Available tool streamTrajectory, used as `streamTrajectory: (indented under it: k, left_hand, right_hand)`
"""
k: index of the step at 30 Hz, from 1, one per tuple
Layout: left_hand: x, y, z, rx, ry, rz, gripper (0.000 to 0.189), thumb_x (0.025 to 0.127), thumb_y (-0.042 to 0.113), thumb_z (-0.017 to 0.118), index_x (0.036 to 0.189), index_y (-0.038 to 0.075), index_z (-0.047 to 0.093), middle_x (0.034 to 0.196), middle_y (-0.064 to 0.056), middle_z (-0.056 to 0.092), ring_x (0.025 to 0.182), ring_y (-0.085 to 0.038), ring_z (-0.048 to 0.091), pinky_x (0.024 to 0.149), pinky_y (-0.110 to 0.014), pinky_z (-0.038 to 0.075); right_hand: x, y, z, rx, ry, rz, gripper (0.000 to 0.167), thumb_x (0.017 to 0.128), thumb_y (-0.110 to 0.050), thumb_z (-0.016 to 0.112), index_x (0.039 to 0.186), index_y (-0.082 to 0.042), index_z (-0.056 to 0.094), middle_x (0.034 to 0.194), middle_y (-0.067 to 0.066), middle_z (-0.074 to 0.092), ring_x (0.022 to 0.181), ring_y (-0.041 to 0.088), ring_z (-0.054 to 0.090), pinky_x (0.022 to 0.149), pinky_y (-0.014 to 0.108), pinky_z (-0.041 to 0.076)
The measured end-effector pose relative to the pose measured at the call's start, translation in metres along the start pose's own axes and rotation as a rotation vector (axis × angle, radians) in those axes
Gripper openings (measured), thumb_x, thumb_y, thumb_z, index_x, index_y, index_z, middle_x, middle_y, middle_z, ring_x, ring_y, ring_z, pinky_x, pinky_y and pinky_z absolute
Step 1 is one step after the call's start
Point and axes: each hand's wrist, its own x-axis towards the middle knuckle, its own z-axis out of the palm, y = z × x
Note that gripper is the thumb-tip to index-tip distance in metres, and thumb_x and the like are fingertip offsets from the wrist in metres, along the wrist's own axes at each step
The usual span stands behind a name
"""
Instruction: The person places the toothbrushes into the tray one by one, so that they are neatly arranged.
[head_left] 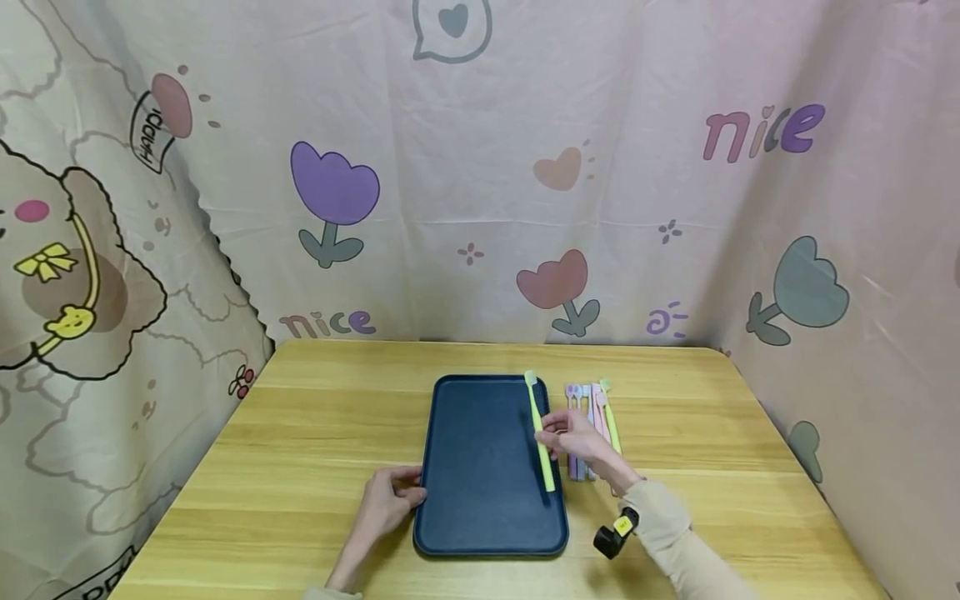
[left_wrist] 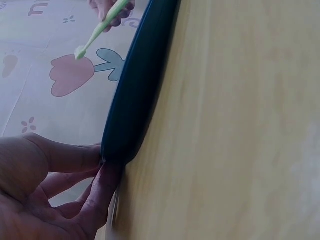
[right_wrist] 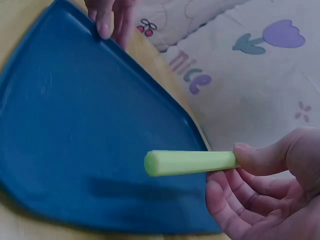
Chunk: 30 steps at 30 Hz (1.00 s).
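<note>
Right hand (head_left: 576, 435) pinches green toothbrush (head_left: 545, 460) above tray (head_left: 483, 467) at two o'clock; left hand (head_left: 385, 502) grips the tray at eight.

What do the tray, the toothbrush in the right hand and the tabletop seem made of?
Tray: probably moulded plastic, satin dark blue; rounded corners and a soft sheen suggest it.
Toothbrush: likely plastic, smooth and light green, evenly coloured to its blunt end.
Tabletop: wood or wood-look laminate; grain bands show, but I can't tell which.
</note>
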Motion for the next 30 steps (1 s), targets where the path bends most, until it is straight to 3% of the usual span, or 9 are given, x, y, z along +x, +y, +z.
streamTrajectory:
  k: [8, 18, 30]
  left_hand:
    - [-0.001, -0.001, -0.002, -0.027, -0.001, -0.003, 0.034, 0.079, -0.008, 0.076, 0.113, -0.01, 0.071, 0.098, -0.022, 0.075, 0.079, -0.026, 0.074, 0.066, -0.023, 0.061]
    - [-0.002, -0.001, -0.002, -0.02, 0.005, 0.003, 0.034, 0.078, -0.006, 0.077, 0.112, -0.007, 0.072, 0.098, -0.019, 0.075, 0.07, -0.015, 0.069, 0.062, -0.016, 0.054]
    - [-0.002, -0.001, -0.002, -0.041, -0.033, 0.009, 0.035, 0.08, -0.007, 0.076, 0.114, -0.009, 0.071, 0.099, -0.021, 0.074, 0.07, -0.015, 0.07, 0.06, -0.017, 0.055]
  right_hand:
    - [0.016, -0.004, 0.031, 0.096, 0.003, 0.007, 0.021, 0.092, -0.007, 0.069, 0.104, 0.01, 0.064, 0.08, 0.004, 0.067, 0.069, 0.012, 0.066, 0.073, 0.043, 0.064]
    - [0.032, 0.003, 0.065, 0.231, -0.043, -0.007, 0.02, 0.091, -0.005, 0.071, 0.101, 0.012, 0.065, 0.074, 0.001, 0.07, 0.061, 0.009, 0.064, 0.061, 0.026, 0.061]
    - [0.039, 0.007, 0.099, 0.218, -0.032, -0.028, 0.019, 0.09, -0.008, 0.073, 0.095, 0.01, 0.067, 0.073, 0.009, 0.074, 0.056, 0.01, 0.065, 0.06, 0.031, 0.063]
